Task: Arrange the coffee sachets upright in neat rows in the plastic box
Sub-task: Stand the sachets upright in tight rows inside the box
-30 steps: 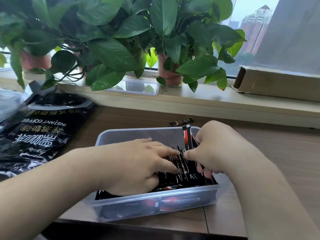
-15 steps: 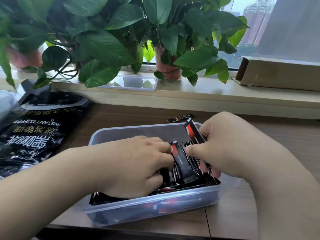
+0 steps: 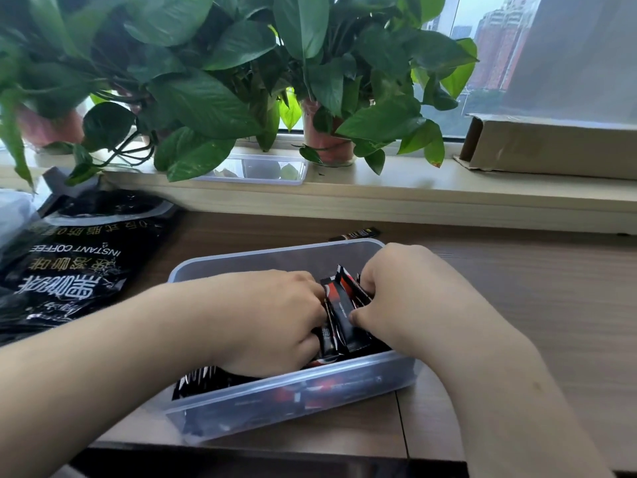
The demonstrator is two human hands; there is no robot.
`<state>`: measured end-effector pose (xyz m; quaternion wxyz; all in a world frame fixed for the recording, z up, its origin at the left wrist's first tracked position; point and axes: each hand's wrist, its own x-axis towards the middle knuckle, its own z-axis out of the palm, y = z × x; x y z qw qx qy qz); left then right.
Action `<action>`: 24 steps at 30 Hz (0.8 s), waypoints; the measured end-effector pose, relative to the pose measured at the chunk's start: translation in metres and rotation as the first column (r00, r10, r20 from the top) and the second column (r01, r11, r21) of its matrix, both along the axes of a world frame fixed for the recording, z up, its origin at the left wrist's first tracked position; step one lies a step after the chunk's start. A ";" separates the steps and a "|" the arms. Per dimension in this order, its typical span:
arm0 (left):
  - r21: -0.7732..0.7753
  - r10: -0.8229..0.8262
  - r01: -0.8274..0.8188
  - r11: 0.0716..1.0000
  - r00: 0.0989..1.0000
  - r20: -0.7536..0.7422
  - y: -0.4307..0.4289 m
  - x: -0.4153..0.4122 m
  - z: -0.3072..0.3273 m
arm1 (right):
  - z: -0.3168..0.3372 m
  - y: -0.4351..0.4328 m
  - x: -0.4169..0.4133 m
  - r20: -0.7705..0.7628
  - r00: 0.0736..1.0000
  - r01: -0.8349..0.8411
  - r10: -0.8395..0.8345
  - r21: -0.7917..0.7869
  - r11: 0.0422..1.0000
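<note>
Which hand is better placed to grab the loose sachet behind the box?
Probably the right hand: the loose sachet lies just past the box, at its far right corner, nearest that hand. The left hand sits further left. Both grip sachets now.

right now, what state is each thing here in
plastic box: open, partly filled
coffee sachets: bunch tilted, not yet upright
left grip: holds coffee sachets
right grip: pinches coffee sachets
loose sachet: lying flat behind plastic box
coffee bag: opened, lying flat
</note>
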<state>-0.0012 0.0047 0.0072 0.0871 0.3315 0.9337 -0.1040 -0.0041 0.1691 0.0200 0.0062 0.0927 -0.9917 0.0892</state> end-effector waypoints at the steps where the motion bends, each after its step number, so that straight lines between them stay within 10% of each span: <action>1: 0.005 -0.016 0.016 1.000 1.000 -0.004 -0.003 -0.001 -0.001 | -0.001 0.000 0.000 -0.006 1.000 -0.005 0.005 0.010 1.000; 9: 0.304 -0.010 -0.029 0.952 0.992 0.125 -0.013 -0.007 -0.007 | 0.001 0.003 0.001 -0.013 1.000 -0.002 0.001 -0.040 0.999; 16: 0.201 -0.001 -0.044 0.979 0.976 0.216 -0.012 0.008 0.000 | 0.007 0.009 -0.001 0.047 0.999 0.018 -0.002 -0.341 0.940; 24: 0.174 0.134 -0.167 0.971 0.974 0.184 -0.010 0.011 0.000 | -0.003 -0.009 0.001 -0.010 0.998 -0.063 0.062 -0.204 0.977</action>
